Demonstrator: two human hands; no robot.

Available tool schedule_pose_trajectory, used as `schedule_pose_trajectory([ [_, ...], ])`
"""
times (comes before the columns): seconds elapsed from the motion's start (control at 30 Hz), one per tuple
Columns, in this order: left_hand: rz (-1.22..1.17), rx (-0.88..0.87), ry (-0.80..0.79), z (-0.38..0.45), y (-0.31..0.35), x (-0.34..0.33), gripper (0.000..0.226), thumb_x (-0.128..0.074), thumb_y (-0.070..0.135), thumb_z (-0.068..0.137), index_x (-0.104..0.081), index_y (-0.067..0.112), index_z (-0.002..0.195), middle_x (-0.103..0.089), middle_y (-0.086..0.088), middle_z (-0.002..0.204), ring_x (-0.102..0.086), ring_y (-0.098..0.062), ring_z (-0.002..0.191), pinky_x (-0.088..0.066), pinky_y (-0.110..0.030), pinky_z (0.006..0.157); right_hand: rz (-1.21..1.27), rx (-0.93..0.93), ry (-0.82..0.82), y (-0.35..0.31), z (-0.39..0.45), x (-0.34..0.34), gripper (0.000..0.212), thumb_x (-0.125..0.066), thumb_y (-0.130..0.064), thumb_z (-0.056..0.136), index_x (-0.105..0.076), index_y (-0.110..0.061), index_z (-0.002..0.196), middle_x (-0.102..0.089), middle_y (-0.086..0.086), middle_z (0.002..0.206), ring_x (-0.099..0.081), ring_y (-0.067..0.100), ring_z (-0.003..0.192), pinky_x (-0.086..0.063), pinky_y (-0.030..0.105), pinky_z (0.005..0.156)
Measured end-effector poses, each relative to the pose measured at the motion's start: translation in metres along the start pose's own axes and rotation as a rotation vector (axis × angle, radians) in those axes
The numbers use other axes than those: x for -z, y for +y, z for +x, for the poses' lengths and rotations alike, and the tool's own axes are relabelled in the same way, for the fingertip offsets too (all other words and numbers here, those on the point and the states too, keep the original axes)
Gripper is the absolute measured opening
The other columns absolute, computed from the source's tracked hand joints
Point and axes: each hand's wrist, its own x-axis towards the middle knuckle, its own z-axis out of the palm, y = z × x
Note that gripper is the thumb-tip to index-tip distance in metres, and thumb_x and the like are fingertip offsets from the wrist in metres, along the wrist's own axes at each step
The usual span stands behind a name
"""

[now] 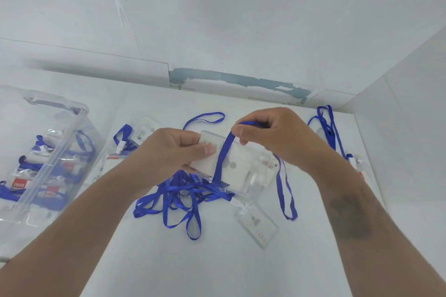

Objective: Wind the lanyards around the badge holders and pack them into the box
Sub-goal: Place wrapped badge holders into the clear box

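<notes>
My left hand (177, 149) grips the left end of a clear badge holder (243, 164) held above the white table. My right hand (272, 132) pinches its blue lanyard (223, 154), which runs down across the holder's front; a loose loop of it hangs to the right, under my right wrist. Below lies a tangle of blue lanyards (179, 198) with another clear badge holder (257, 223). The clear plastic box (72, 132) stands at the left and holds several wound badge holders.
More badge holders with lanyards lie between the box and my hands (134, 138) and at the far right (330, 128). A white wall closes the back, and a white panel (398, 116) bounds the right side of the table.
</notes>
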Motion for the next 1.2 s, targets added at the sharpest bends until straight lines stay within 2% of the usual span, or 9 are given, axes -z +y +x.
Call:
schedule_pose_trajectory([
  [0.13, -0.278, 0.039, -0.068, -0.005, -0.004, 0.0, 0.027, -0.069, 0.028, 0.076, -0.079, 0.013, 0.095, -0.076, -0.012, 0.105, -0.073, -0.028, 0.097, -0.059, -0.039, 0.088, 0.448, -0.131, -0.011, 0.022, 0.002, -0.018, 0.003, -0.079, -0.028, 0.074, -0.078, -0.028, 0.072, -0.06, 0.004, 0.072, -0.042, 0.027, 0.078, -0.034, 0.033, 0.064],
  [0.27, -0.43, 0.06, 0.062, 0.001, -0.013, -0.005, 0.019, -0.071, 0.026, 0.074, -0.08, 0.015, 0.086, -0.076, -0.01, 0.101, -0.073, -0.019, 0.083, -0.06, -0.029, 0.077, 0.688, -0.302, 0.008, 0.037, -0.006, -0.057, 0.055, -0.034, 0.004, 0.092, -0.063, -0.019, 0.051, -0.045, -0.001, 0.05, -0.034, 0.012, 0.043, -0.023, 0.03, 0.058],
  [0.33, -0.447, 0.075, 0.131, 0.003, -0.017, -0.009, 0.02, -0.072, 0.026, 0.076, -0.079, 0.014, 0.09, -0.077, -0.009, 0.102, -0.074, -0.019, 0.084, -0.062, -0.025, 0.072, 0.588, -0.362, 0.007, 0.036, -0.012, -0.075, 0.035, -0.039, -0.004, 0.086, -0.046, -0.017, 0.054, -0.035, -0.003, 0.05, -0.022, 0.006, 0.037, -0.015, 0.026, 0.053],
  [0.43, -0.419, 0.088, 0.255, 0.006, -0.022, -0.013, 0.014, -0.068, 0.021, 0.089, -0.076, 0.014, 0.097, -0.077, -0.007, 0.099, -0.075, -0.023, 0.09, -0.062, -0.025, 0.074, 0.364, -0.289, 0.036, 0.034, -0.022, -0.094, 0.032, -0.053, -0.027, 0.083, -0.049, -0.02, 0.052, -0.035, -0.008, 0.047, -0.025, 0.01, 0.042, -0.022, 0.023, 0.046],
  [0.63, -0.055, -0.011, 0.461, 0.006, -0.016, -0.016, 0.022, -0.069, 0.021, 0.091, -0.07, 0.031, 0.072, -0.075, 0.011, 0.072, -0.073, -0.007, 0.068, -0.058, -0.017, 0.059, -0.387, -0.029, -0.077, 0.021, -0.045, -0.094, 0.04, -0.03, -0.042, 0.105, -0.035, -0.027, 0.068, -0.047, -0.003, 0.073, -0.05, 0.019, 0.075, -0.041, 0.035, 0.071],
  [0.8, 0.254, 0.004, 0.326, 0.0, -0.021, -0.008, 0.021, -0.065, 0.04, 0.087, -0.072, 0.027, 0.072, -0.074, 0.01, 0.077, -0.071, -0.02, 0.069, -0.059, -0.05, 0.08, -0.637, 0.085, -0.051, -0.005, -0.046, -0.061, 0.03, -0.036, -0.04, 0.101, -0.058, -0.022, 0.09, -0.06, -0.005, 0.093, -0.056, 0.02, 0.089, -0.048, 0.039, 0.082],
  [0.93, 0.24, 0.037, 0.154, -0.01, -0.02, -0.011, 0.016, -0.063, 0.025, 0.095, -0.077, 0.025, 0.086, -0.077, 0.006, 0.076, -0.074, -0.008, 0.068, -0.053, -0.013, 0.061, -0.437, 0.101, 0.011, -0.015, -0.032, -0.024, 0.015, -0.059, -0.039, 0.092, -0.073, -0.034, 0.096, -0.069, -0.021, 0.092, -0.06, -0.001, 0.084, -0.048, 0.022, 0.076],
  [1.07, -0.007, 0.07, 0.015, -0.014, -0.023, -0.005, 0.014, -0.067, 0.022, 0.089, -0.081, 0.022, 0.086, -0.079, -0.004, 0.088, -0.076, -0.021, 0.083, -0.06, -0.027, 0.078, -0.033, 0.044, 0.005, -0.002, -0.012, -0.006, 0.007, -0.071, -0.023, 0.088, -0.077, -0.026, 0.088, -0.071, -0.017, 0.071, -0.056, -0.002, 0.056, -0.038, 0.007, 0.054],
  [1.2, -0.315, 0.039, -0.012, -0.016, -0.023, -0.002, 0.026, -0.068, 0.025, 0.078, -0.079, 0.012, 0.098, -0.075, -0.016, 0.104, -0.073, -0.032, 0.096, -0.06, -0.037, 0.085, 0.321, -0.119, 0.074, 0.034, 0.0, -0.025, 0.009, -0.073, -0.019, 0.085, -0.079, -0.025, 0.083, -0.075, 0.007, 0.084, -0.052, 0.02, 0.069, -0.045, 0.024, 0.059],
])
